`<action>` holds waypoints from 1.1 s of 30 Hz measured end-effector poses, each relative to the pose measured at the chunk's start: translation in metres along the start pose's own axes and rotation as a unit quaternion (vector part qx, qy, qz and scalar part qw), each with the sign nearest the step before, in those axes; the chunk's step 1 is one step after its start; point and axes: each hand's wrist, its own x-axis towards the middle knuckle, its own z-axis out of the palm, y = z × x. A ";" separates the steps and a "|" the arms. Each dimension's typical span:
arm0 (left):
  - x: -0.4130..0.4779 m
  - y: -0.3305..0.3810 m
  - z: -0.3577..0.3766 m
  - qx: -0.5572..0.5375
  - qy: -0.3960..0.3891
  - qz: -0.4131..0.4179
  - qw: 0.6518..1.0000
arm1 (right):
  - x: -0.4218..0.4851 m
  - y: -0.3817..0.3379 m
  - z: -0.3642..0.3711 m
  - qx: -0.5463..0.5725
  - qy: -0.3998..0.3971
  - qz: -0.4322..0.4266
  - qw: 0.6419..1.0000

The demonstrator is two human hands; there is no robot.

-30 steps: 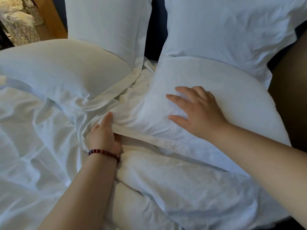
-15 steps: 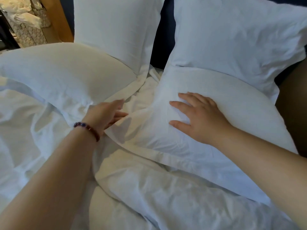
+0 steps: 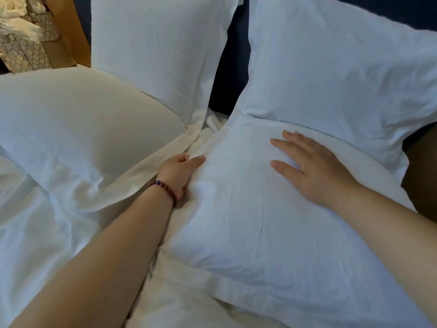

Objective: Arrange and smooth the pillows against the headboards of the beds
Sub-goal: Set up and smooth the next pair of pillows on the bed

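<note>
White cotton fills the view: four pillows at the head end of the bed (image 3: pixel 35 245). Two stand upright against the dark blue headboard (image 3: pixel 231 67), the back left pillow (image 3: pixel 153 55) and the back right pillow (image 3: pixel 331 67), with a strip of headboard showing between them. Two more lie in front, the front left pillow (image 3: pixel 82 138) and the front right pillow (image 3: pixel 260 221), whose top edge touches the upright one behind it.

My right hand (image 3: pixel 314 169) lies open and flat on the upper part of the front right pillow, fingers spread. My left hand (image 3: pixel 179 171), with a bead bracelet (image 3: pixel 165 188) at the wrist, grips that pillow's left edge in the gap between the two front pillows, thumb on top and fingers curled in.

I judge the step to be smoothing and seating this pillow. To do it well, I should hold the edge taut with the left hand while the right palm sweeps from the centre toward the corners, pressing lightly so the faint creases flatten rather than bunch. The flat border near the foot-side edge looks rumpled and probably needs a tug. Pulling too hard could drag the pillow off square with its neighbour.
</note>
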 end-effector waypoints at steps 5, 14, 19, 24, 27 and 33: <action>0.018 0.014 0.008 0.063 -0.042 -0.038 0.996 | 0.014 0.002 -0.006 -0.015 -0.023 -0.012 1.000; 0.077 0.057 0.079 0.034 -0.093 -0.038 0.994 | 0.099 -0.003 -0.012 0.023 -0.052 -0.062 0.996; 0.102 0.043 0.081 0.026 -0.123 0.009 0.992 | 0.126 -0.015 -0.001 0.030 -0.066 -0.070 0.995; 0.111 0.036 0.081 0.093 -0.121 0.034 0.988 | 0.131 -0.018 0.007 0.024 -0.074 -0.069 0.995; 0.119 0.037 0.078 -0.005 -0.073 0.034 0.997 | 0.129 -0.016 0.012 0.047 -0.071 -0.039 0.996; 0.134 0.030 0.074 -0.043 -0.002 0.046 0.998 | 0.147 -0.007 0.030 0.053 -0.113 0.031 0.992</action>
